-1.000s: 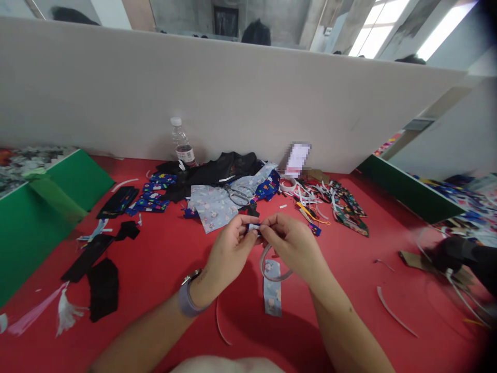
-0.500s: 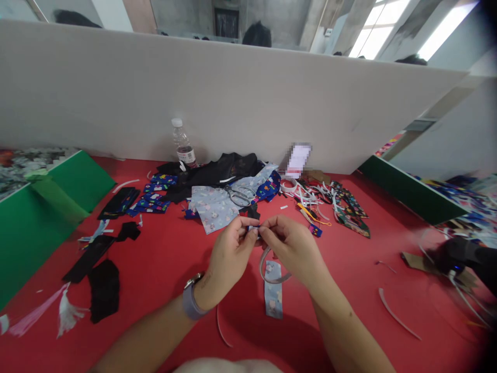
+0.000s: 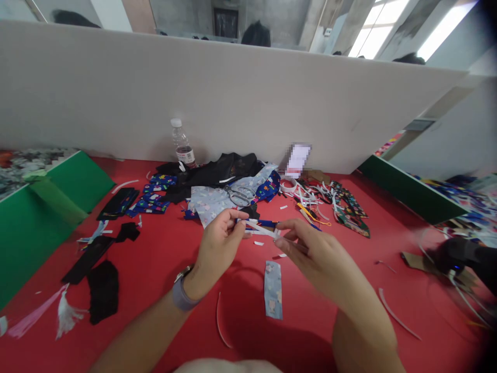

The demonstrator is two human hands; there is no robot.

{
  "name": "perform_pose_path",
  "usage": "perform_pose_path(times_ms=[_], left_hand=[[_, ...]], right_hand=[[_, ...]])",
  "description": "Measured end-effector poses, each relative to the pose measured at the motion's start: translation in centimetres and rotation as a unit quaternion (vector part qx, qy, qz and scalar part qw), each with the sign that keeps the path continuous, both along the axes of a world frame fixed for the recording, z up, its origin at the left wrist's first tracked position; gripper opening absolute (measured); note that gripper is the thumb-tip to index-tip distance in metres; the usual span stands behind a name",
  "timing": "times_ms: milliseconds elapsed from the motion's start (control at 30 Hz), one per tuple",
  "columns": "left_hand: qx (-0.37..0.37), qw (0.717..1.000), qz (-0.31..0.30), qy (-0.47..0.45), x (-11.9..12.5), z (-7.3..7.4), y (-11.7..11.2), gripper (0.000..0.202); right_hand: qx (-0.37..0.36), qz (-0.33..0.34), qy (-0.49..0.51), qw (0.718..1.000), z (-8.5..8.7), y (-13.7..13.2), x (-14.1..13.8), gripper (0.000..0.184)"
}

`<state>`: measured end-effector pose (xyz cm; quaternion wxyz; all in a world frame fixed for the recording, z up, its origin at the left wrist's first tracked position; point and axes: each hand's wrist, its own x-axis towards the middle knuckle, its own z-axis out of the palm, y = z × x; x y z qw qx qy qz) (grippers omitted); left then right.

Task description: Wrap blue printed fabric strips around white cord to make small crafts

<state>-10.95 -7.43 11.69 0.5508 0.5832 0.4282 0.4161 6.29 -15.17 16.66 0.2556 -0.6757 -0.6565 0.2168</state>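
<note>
My left hand (image 3: 220, 239) pinches one end of a narrow white strip (image 3: 261, 228) between thumb and fingertips. From the other side, my right hand (image 3: 310, 249) is closed on the strip's other end. A dark blue band (image 3: 264, 223) runs along behind the white strip, between the two hands; whether they are joined I cannot tell. Below them a light-blue printed fabric piece (image 3: 273, 290) lies flat on the red table (image 3: 174, 311). Small white scraps (image 3: 259, 243) sit just under the strip.
Behind the hands are grey scissors (image 3: 237, 196) on a fabric pile (image 3: 212, 204), a bottle (image 3: 182, 145) and a phone (image 3: 298, 159). Black fabric pieces (image 3: 104, 292) lie left, a tangle of trimmings (image 3: 310, 192) right. Green-walled bins (image 3: 411, 189) flank the table; a white partition (image 3: 233, 98) stands behind.
My hands have moved apart, stretching the white strip and blue band between them. The pale loop that hung below my right hand no longer shows. White scraps now show beneath.
</note>
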Motion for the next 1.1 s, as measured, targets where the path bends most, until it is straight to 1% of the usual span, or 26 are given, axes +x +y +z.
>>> perform_pose_path(times_ms=[67, 167, 267, 367, 500, 600, 867, 1100], left_hand=[[-0.002, 1.0, 0.001, -0.007, -0.1, 0.1, 0.0, 0.014], [-0.012, 1.0, -0.001, -0.015, -0.2, 0.4, -0.1, 0.015], [-0.021, 1.0, -0.001, -0.021, 0.0, 0.8, -0.2, 0.015], [-0.018, 1.0, -0.001, -0.019, 0.0, 0.9, -0.3, 0.016], [-0.002, 1.0, -0.005, 0.004, -0.1, 0.8, -0.5, 0.016], [0.008, 1.0, -0.009, 0.003, -0.1, 0.7, -0.8, 0.017], [0.01, 1.0, -0.008, -0.01, -0.1, 0.9, -1.2, 0.016], [0.022, 1.0, -0.009, 0.0, -0.1, 1.0, -1.4, 0.014]], right_hand=[[0.013, -0.014, -0.034, 0.999, 0.1, -0.2, 0.2, 0.012], [0.023, -0.028, -0.068, 0.997, 0.1, 0.0, 0.2, 0.01], [0.01, -0.052, -0.081, 0.995, 0.0, 0.3, 0.2, 0.008], [-0.006, -0.061, -0.097, 0.993, 0.0, 0.3, 0.1, 0.008], [-0.015, -0.083, -0.132, 0.988, 0.3, 0.2, 0.0, 0.01], [-0.023, -0.107, -0.157, 0.982, 0.3, 0.5, -0.2, 0.01], [0.017, -0.116, -0.167, 0.979, -0.2, 1.1, -0.2, 0.01], [0.013, -0.117, -0.164, 0.98, -0.2, 1.0, -0.3, 0.01]])
